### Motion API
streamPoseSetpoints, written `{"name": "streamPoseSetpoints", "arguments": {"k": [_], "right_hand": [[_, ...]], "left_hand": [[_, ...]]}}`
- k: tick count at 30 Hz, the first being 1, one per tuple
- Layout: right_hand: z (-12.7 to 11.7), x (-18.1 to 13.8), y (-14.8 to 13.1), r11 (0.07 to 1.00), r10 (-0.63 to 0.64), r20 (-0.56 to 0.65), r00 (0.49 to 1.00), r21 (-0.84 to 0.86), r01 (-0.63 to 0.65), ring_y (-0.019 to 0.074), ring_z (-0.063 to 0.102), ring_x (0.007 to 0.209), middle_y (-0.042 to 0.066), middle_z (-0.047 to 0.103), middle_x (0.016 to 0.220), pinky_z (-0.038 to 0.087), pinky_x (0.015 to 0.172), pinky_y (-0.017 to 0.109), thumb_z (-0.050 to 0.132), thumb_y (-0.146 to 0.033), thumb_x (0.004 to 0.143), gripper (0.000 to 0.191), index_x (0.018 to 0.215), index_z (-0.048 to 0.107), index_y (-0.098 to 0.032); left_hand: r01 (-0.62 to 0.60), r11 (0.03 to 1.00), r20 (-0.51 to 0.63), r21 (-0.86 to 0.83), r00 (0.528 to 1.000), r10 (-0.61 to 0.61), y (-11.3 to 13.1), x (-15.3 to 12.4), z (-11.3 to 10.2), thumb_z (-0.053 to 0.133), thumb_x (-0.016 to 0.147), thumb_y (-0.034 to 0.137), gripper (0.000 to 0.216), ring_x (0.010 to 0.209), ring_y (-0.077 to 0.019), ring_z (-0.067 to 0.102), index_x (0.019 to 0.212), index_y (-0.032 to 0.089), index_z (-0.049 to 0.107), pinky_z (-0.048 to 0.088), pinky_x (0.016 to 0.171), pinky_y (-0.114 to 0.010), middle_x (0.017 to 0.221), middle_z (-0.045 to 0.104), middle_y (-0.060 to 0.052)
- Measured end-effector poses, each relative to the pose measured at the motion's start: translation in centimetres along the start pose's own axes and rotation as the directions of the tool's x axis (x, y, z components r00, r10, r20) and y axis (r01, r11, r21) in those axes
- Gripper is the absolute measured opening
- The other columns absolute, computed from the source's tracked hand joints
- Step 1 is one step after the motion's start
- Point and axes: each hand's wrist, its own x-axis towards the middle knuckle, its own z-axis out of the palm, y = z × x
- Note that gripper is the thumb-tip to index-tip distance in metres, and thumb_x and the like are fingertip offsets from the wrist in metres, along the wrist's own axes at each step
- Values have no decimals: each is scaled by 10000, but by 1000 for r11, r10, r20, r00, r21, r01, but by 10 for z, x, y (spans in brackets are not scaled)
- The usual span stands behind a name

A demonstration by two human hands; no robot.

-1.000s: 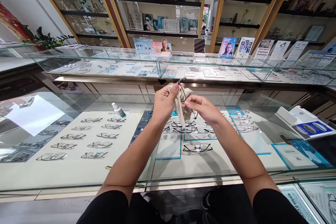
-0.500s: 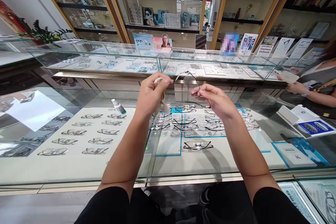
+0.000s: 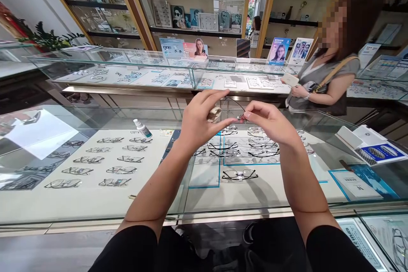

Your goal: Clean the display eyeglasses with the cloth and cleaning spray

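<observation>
My left hand has its thumb and index finger stretched apart around one side of a pair of eyeglasses. A pale cloth is tucked against its palm under the other fingers. The thumb tip reaches the lower rim of the glasses. My right hand pinches the thin dark frame between thumb and fingertips. Both hands are above the glass display case, and part of the frame is hidden behind the fingers.
Beneath the glass lie rows of eyeglasses. A small white spray bottle stands on the left, an opened white and blue box on the right. A person stands across the counter near a second display case.
My left hand has shifted right, spread its thumb and index finger and come close to my right hand at the lens. The person on the right has moved left into fuller view.
</observation>
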Motion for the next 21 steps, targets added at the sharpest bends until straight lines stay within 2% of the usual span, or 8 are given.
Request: {"name": "streamPoseSetpoints", "arguments": {"k": [7,13,17,19,21], "right_hand": [[3,-5,-5,991,-48,-62,997,-124,40,167,589,804,4,696,854,469,803,349,719,-498,1007,314,853,681,-227],[5,-10,-13,968,-84,-100,991,-243,57,189,596,848,18,682,865,481,829,354,665,-483,1053,307,878,685,-232],[7,-12,-13,951,-185,-197,963,-283,125,241,682,1067,55,744,1111,534,1011,415,744,-531,1001,289,1091,692,-261],[7,-13,-12,927,-256,-246,935,-336,165,268,685,1210,67,734,1276,523,1110,451,822,-509,946,384,1222,669,-290],[9,-12,-9,897,-313,-281,907,-402,185,281,678,1275,72,711,1364,522,1144,467,877,-475,899,492,1301,647,-312]], "left_hand": [[71,997,-32,1,997,-71,6,-3,8,961,736,637,758,1279,-357,695,1383,303,752,514,1145,-485,1378,776,-113],[44,999,-75,9,996,-43,12,-5,10,958,774,580,698,1266,-347,699,1370,289,744,525,1125,-474,1361,782,-111],[92,995,-169,28,982,-86,14,-4,5,961,764,584,681,1236,-346,704,1337,284,747,545,1111,-483,1338,781,-110],[110,993,-242,53,966,-94,13,-4,3,943,781,595,675,1214,-334,709,1336,269,739,559,1091,-476,1321,778,-108],[117,990,-302,80,949,-87,12,-3,0,914,815,604,663,1188,-316,714,1343,251,725,574,1057,-458,1300,775,-107]]}}
